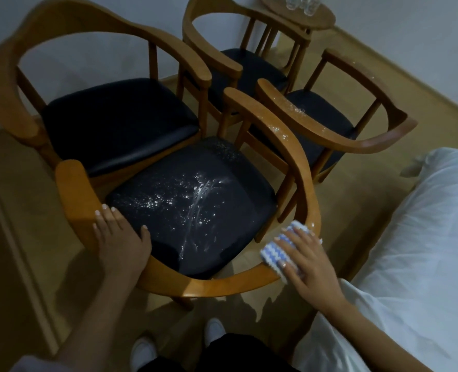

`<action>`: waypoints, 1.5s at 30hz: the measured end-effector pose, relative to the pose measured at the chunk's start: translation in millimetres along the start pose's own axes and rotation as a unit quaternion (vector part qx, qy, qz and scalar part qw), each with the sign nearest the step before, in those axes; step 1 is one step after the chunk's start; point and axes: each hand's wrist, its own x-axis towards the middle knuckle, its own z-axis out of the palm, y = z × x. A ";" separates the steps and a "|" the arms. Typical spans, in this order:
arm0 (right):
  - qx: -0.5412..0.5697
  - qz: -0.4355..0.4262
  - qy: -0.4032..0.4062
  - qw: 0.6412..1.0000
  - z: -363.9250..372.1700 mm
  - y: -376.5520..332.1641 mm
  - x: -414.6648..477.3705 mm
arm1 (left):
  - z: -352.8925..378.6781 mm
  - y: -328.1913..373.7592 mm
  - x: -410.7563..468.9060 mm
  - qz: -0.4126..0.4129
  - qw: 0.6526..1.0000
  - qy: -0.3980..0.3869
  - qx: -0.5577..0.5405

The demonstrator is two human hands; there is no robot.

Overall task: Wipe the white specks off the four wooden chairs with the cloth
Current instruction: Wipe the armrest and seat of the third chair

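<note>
Four wooden armchairs with dark seats stand close together. The nearest chair (217, 287) has white specks and smears across its seat (193, 200) and along its right arm. My left hand (117, 234) rests on this chair's left arm, gripping the rail. My right hand (307, 261) presses a blue-and-white zigzag cloth (277, 252) flat against the curved back rail at its right corner. The right chair (338, 138) carries specks on its near arm and far rail. The left chair (120, 122) and the far chair (217, 49) look free of specks.
A bed with white bedding (424, 237) lies close on the right. A small wooden table (322, 20) with several glasses stands behind the far chair. My white shoes (214, 331) are on the wooden floor just behind the nearest chair.
</note>
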 end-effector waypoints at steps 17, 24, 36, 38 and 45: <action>0.034 -0.154 -0.013 0.987 12.4 23.0 4.6 | 14.4 19.6 -24.6 -0.042 0.999 0.034 -0.006; 0.108 -0.125 0.059 0.984 7.6 35.1 14.4 | 26.6 20.3 -25.2 -0.040 0.997 0.061 0.012; 0.158 -0.139 0.091 0.973 6.6 69.3 32.2 | 20.8 29.0 -25.7 -0.069 0.995 0.063 0.039; 0.167 -0.138 0.095 0.972 3.3 75.8 35.8 | 19.3 29.7 -26.5 -0.069 0.995 0.072 0.028; 0.198 -0.119 0.100 0.968 -1.3 89.7 42.8 | 16.2 33.4 -27.6 -0.086 0.993 0.074 0.028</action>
